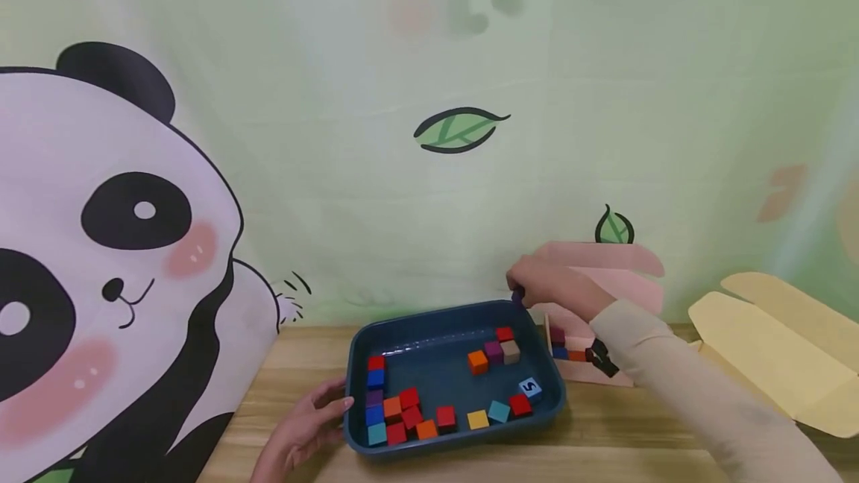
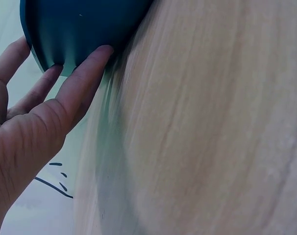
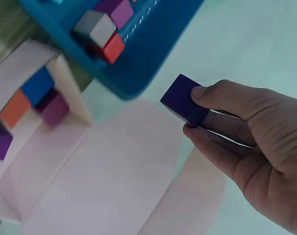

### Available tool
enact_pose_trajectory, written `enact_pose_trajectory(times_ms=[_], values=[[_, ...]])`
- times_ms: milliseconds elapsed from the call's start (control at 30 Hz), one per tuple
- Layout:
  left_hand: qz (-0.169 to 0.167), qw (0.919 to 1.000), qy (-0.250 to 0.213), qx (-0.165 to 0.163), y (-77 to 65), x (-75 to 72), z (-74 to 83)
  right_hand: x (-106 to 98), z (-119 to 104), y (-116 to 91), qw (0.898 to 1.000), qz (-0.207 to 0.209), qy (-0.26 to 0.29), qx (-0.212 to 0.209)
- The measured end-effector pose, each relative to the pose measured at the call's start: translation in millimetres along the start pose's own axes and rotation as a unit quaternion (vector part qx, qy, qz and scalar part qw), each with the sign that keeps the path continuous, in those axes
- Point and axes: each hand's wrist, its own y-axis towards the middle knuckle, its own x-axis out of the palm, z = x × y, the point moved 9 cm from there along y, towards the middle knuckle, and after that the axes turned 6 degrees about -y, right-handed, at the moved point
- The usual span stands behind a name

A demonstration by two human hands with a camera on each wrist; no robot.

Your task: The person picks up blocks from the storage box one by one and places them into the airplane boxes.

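Observation:
A dark blue tray (image 1: 456, 311) holds several coloured cubes, including a light blue cube with a black mark (image 1: 530, 388) at its right. My right hand (image 1: 546, 284) pinches a dark purple cube (image 3: 185, 98) between thumb and fingers, above the tray's far right corner. Right of the tray is an unfolded pink box (image 1: 597, 380) with several cubes inside, partly hidden by my right forearm. At the tray's left end, my left hand (image 1: 310, 417) touches the outer wall with its fingertips, the thumb (image 2: 85, 81) and fingers extended and spread.
A pale yellow open box (image 1: 772, 352) lies at the far right. The wooden table (image 1: 604, 453) meets a green cloth backdrop (image 1: 349, 170) with a panda (image 1: 134, 267) printed on it, close behind the tray.

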Motion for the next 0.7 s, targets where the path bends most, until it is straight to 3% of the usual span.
enact_pose_trajectory(times_ms=[167, 433, 700], values=[[0.000, 1.0000, 0.005, 0.006, 0.9, 0.3, 2.9, -12.2, 20.3, -16.4, 0.999, 0.026, -0.035, 0.014], [-0.001, 0.9999, 0.007, 0.011, 0.0, -0.5, 2.2, -21.1, 41.6, -45.5, 0.992, 0.068, 0.108, 0.024], [-0.002, 1.0000, 0.005, 0.000, 0.5, -1.3, -1.9, -12.9, 55.5, -58.5, 0.984, 0.042, 0.171, 0.012]])
